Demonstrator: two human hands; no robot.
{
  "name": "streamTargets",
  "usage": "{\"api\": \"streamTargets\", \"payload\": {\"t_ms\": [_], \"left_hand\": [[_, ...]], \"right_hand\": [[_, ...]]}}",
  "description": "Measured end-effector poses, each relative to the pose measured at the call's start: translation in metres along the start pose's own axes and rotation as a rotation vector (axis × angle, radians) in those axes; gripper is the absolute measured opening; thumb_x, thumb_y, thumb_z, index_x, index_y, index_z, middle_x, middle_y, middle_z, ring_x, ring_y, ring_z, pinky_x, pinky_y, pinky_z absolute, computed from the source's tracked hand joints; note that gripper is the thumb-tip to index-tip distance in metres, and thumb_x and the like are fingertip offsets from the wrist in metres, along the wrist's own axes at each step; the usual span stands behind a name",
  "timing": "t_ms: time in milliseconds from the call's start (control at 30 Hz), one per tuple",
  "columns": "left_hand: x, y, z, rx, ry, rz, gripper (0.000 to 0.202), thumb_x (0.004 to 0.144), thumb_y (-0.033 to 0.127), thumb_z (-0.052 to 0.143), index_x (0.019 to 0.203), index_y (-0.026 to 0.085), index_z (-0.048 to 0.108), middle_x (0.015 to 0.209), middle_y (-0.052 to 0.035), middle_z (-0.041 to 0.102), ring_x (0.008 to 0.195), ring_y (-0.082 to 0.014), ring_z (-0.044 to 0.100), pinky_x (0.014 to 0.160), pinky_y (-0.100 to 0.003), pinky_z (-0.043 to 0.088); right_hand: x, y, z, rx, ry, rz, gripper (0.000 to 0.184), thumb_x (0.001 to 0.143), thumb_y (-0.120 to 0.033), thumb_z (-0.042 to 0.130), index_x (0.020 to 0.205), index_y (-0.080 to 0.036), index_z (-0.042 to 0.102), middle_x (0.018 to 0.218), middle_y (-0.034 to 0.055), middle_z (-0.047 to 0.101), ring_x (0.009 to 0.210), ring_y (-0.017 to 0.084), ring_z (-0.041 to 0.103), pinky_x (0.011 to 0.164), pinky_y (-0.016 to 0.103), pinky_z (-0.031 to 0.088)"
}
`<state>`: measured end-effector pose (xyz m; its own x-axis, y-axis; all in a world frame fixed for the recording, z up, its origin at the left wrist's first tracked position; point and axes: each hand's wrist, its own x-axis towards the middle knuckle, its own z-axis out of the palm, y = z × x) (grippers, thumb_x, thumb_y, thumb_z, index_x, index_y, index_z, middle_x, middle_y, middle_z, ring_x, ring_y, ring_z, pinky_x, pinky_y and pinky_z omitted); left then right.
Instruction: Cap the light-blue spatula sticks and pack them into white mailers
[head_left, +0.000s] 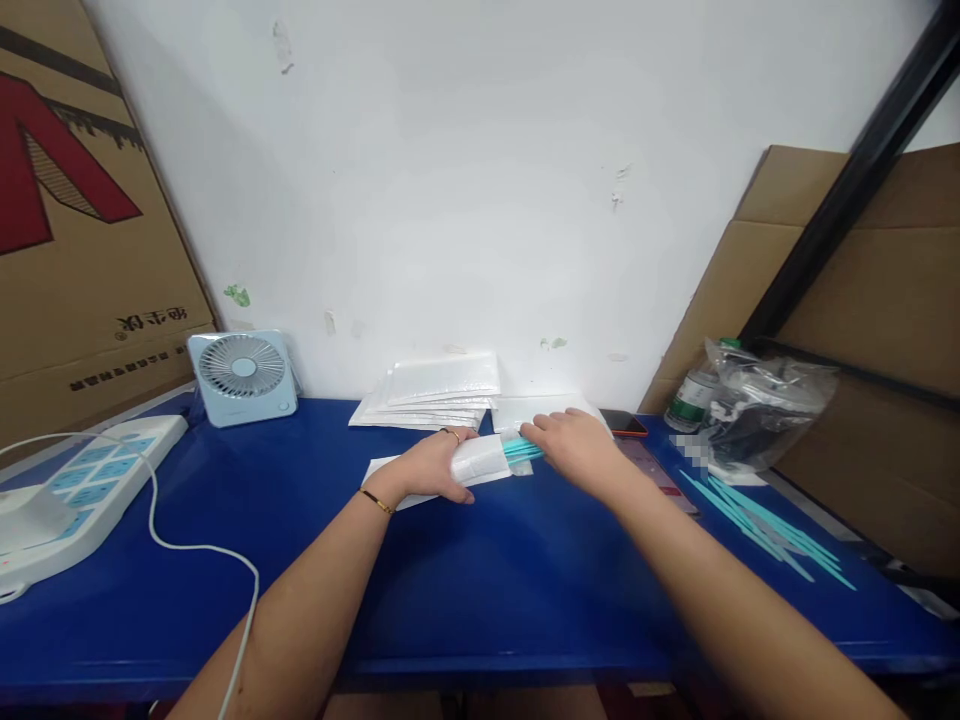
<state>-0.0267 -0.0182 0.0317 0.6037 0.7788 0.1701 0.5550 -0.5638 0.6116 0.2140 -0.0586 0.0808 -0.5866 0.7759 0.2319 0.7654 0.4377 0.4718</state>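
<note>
with our left hand [431,467] we grip a white padded envelope [481,459], just in front of the stack of mailers [442,382]. with our right hand [574,446] we hold turquoise strips [520,450] that jut partly from the envelope's end, in front and to the right of the stack. well right of the stack we see loose strips [776,528] on the blue table [517,600]; to its left stands a fan [244,375], and farther left lies a power strip [124,440].

Turquoise sticks [520,451] partly inside white mailer [481,458]
</note>
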Motion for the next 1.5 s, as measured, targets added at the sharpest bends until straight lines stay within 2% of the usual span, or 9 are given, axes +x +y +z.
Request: {"api": "streamTargets", "payload": {"t_ms": [333,567,767,900,967,1133,1267,1367,1500], "left_hand": [[-0.001,0.031,-0.005,-0.408,0.400,0.121,0.048,0.064,0.025,0.068,0.106,0.019,0.048,0.091,-0.0016,0.059,0.080,-0.0175,0.056,0.071,-0.029,0.044],[-0.003,0.019,-0.012,-0.668,0.467,0.128,0.063,0.064,0.031,0.072,0.118,0.017,0.043,0.102,-0.0063,0.058,0.090,-0.0204,0.055,0.080,-0.033,0.044],[-0.008,0.020,-0.010,-0.842,0.286,0.176,0.060,0.067,0.039,0.068,0.119,0.015,0.050,0.110,-0.0106,0.060,0.103,-0.0273,0.054,0.089,-0.039,0.042],[-0.006,0.028,-0.010,-0.868,0.377,0.113,0.057,0.070,0.040,0.068,0.121,0.019,0.050,0.117,-0.0097,0.059,0.108,-0.0274,0.053,0.089,-0.037,0.044],[-0.003,0.032,-0.009,-0.913,0.399,0.087,0.049,0.073,0.041,0.067,0.115,0.019,0.054,0.112,-0.0087,0.062,0.104,-0.0255,0.056,0.087,-0.036,0.045],[0.001,0.034,-0.004,-0.971,0.391,0.100,0.037,0.078,0.043,0.062,0.104,0.017,0.060,0.097,-0.0064,0.067,0.093,-0.0221,0.060,0.082,-0.033,0.046],[0.001,0.036,-0.002,-0.948,0.340,0.101,0.039,0.079,0.045,0.060,0.106,0.017,0.059,0.096,-0.0066,0.067,0.089,-0.0219,0.060,0.078,-0.032,0.047],[0.002,0.033,-0.001,-0.904,0.333,0.114,0.044,0.080,0.043,0.059,0.117,0.019,0.053,0.109,-0.0077,0.062,0.099,-0.0209,0.058,0.086,-0.032,0.044],[0.009,0.019,-0.001,-0.860,0.519,-0.059,0.042,0.086,0.044,0.049,0.123,0.022,0.047,0.120,-0.0084,0.056,0.112,-0.0197,0.052,0.093,-0.032,0.040]], "right_hand": [[0.066,-0.008,-0.130,-0.154,-0.036,-0.314,0.012,0.081,-0.011,0.054,0.086,-0.016,0.063,0.083,0.0068,0.065,0.076,0.019,0.060,0.064,0.030,0.031],[0.077,0.007,-0.190,0.318,-0.108,-0.360,0.037,0.076,-0.027,0.063,0.113,-0.021,0.060,0.107,0.0053,0.060,0.091,0.019,0.056,0.075,0.030,0.040],[0.074,0.031,-0.156,0.598,-0.134,-0.358,0.025,0.077,-0.033,0.060,0.097,-0.018,0.065,0.114,0.0054,0.056,0.094,0.018,0.054,0.080,0.031,0.041],[0.073,0.039,-0.124,0.830,-0.193,-0.226,0.028,0.085,-0.039,0.051,0.092,-0.015,0.062,0.081,0.0018,0.060,0.072,0.013,0.052,0.066,0.026,0.041],[0.071,0.040,-0.111,0.899,-0.087,-0.107,0.031,0.086,-0.040,0.050,0.102,-0.016,0.059,0.083,0.0022,0.060,0.070,0.013,0.052,0.063,0.025,0.041],[0.062,0.025,-0.091,0.646,0.264,-0.080,0.034,0.087,-0.041,0.047,0.109,-0.018,0.059,0.110,0.0102,0.056,0.089,0.019,0.055,0.073,0.030,0.040],[0.057,0.017,-0.089,0.504,0.054,-0.188,0.036,0.086,-0.046,0.049,0.078,-0.015,0.065,0.076,0.0061,0.062,0.069,0.016,0.055,0.063,0.027,0.037],[0.048,0.034,-0.084,0.694,-0.081,0.015,0.040,0.087,-0.048,0.047,0.067,-0.015,0.059,0.054,-0.0002,0.055,0.048,0.011,0.050,0.052,0.024,0.036],[0.024,0.092,-0.052,1.035,0.108,0.467,0.038,0.080,-0.051,0.056,0.075,-0.014,0.059,0.055,0.0014,0.056,0.041,0.010,0.050,0.042,0.023,0.037]]}}
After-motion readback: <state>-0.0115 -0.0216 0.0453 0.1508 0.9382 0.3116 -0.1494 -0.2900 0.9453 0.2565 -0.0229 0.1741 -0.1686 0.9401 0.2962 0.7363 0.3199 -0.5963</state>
